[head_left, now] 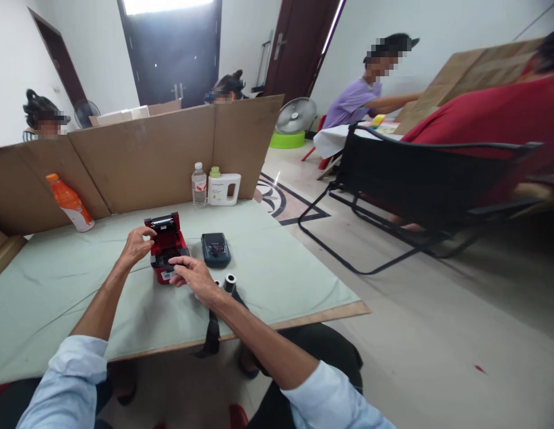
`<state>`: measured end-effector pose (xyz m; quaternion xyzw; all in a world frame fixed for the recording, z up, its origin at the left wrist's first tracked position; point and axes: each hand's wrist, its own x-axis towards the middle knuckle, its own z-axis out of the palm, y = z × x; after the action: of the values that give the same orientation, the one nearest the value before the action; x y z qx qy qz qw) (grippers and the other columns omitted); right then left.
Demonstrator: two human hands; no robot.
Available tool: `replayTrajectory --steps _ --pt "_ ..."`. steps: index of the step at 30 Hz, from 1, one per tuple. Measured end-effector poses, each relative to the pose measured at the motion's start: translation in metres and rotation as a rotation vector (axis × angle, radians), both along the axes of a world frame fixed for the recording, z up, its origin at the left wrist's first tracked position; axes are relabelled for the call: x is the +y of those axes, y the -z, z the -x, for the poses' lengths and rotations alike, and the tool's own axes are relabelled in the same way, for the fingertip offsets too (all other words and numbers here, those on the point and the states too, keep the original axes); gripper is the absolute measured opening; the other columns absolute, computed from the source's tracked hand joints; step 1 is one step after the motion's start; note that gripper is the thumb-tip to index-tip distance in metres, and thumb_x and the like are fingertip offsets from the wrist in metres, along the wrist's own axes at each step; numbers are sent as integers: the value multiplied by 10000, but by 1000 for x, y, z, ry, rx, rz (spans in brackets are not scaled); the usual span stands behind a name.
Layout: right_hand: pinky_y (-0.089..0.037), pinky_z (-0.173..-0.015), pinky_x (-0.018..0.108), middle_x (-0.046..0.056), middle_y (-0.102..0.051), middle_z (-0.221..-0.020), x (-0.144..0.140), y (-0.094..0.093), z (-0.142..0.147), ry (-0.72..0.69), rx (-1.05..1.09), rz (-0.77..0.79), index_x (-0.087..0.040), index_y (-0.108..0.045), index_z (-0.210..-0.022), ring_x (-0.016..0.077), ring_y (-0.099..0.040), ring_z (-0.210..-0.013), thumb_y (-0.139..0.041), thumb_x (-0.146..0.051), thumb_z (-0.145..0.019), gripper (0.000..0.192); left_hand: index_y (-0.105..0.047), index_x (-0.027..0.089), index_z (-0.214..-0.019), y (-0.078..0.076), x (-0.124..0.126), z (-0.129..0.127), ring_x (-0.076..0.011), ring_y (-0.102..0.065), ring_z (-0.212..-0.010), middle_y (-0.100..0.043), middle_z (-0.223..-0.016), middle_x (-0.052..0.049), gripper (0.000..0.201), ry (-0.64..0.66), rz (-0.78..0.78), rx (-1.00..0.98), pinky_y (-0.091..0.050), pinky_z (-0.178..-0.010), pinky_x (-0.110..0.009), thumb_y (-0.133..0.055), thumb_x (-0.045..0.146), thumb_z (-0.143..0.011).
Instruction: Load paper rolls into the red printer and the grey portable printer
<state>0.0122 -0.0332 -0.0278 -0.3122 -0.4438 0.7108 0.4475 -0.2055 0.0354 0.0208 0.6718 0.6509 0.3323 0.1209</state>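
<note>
A small red and black label printer point(168, 244) stands on the green cloth with its lid point(162, 223) raised. At the lid's left side is my left hand point(138, 243), its fingers bent and closed against the edge. My right hand point(190, 274) is at the front of the printer, thumb and fingers pinched together over the open compartment; what lies between them is too small to make out. Right of the printer lies a dark boxy device point(215, 249). Close to my right wrist stands a black-and-white roll point(230, 282), with a second one partly hidden by the wrist.
A black strap point(211, 333) hangs over the table's front edge. Along the cardboard partition point(143, 164) stand an orange bottle point(70, 202), a clear water bottle point(199, 186) and a white jug point(224, 187). Several people sit beyond; a black folding chair point(406, 185) stands to the right.
</note>
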Motion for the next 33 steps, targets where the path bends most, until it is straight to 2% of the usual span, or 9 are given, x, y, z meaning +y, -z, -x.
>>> replayTrajectory --steps 2,5,9,13,18,22,26,29,33 --pt "-520 -547 234 -6 -719 -609 -1 1 1 -15 -8 2 -162 -744 -991 147 -707 -568 -769 -319 -718 315 -714 171 -993 1 4 5 -263 -678 -1057 -742 -1100 -93 320 -87 -59 -60 -535 -1010 -419 -628 137 -686" --pt "-517 -545 229 0 -726 -617 -1 -1 3 -49 -20 -3 -162 -747 -993 145 -707 -576 -762 -289 -732 291 -630 159 -1127 5 15 6 -262 -685 -1065 -700 -1211 -135 426 -148 -94 -175 -576 -915 -404 -643 154 -701" --pt "-507 -537 220 1 -711 -588 2 -3 4 -78 -48 -2 -156 -745 -972 141 -697 -565 -744 -247 -753 238 -533 148 -1267 10 26 4 -224 -715 -1011 -679 -1279 -161 562 -107 -102 -317 -598 -819 -342 -620 148 -712" --pt "-508 -541 223 7 -709 -594 5 -1 4 -81 -67 -4 -148 -741 -982 150 -701 -577 -739 -240 -769 232 -572 162 -1290 13 18 9 -227 -711 -1032 -687 -1277 -134 586 -22 -118 -351 -594 -847 -344 -639 178 -708" --pt "-522 -556 224 4 -721 -618 0 2 1 -82 -76 -4 -150 -735 -996 141 -704 -580 -704 -223 -775 234 -605 190 -1350 17 -15 15 -261 -675 -1128 -647 -1345 -132 575 109 -131 -223 -593 -799 -337 -649 283 -784" --pt "-532 -579 230 2 -727 -618 -3 2 -2 -90 -92 -10 -158 -738 -1002 136 -700 -581 -706 -232 -780 236 -630 237 -1347 17 -43 18 -270 -638 -1209 -596 -1427 -114 536 223 -106 -74 -608 -848 -376 -672 347 -825" --pt "-541 -593 246 -2 -732 -651 -3 5 -3 -98 -80 -27 -173 -732 -1006 145 -705 -597 -740 -277 -773 254 -604 256 -1394 22 -62 23 -317 -566 -1353 -533 -1523 -127 614 320 -69 71 -607 -916 -429 -735 436 -822" --pt "-543 -597 254 -3 -740 -689 -4 8 -2 -109 -70 -38 -183 -732 -1016 146 -706 -604 -766 -312 -759 290 -614 240 -1384 31 -70 23 -335 -544 -1392 -524 -1538 -140 647 344 -86 164 -554 -1059 -500 -778 464 -799" --pt "-545 -606 258 1 -743 -702 -5 8 -4 -118 -72 -52 -182 -736 -1035 142 -703 -605 -778 -334 -753 324 -608 231 -1389 42 -74 16 -327 -532 -1412 -538 -1534 -134 628 286 -157 260 -461 -1183 -524 -773 369 -798"
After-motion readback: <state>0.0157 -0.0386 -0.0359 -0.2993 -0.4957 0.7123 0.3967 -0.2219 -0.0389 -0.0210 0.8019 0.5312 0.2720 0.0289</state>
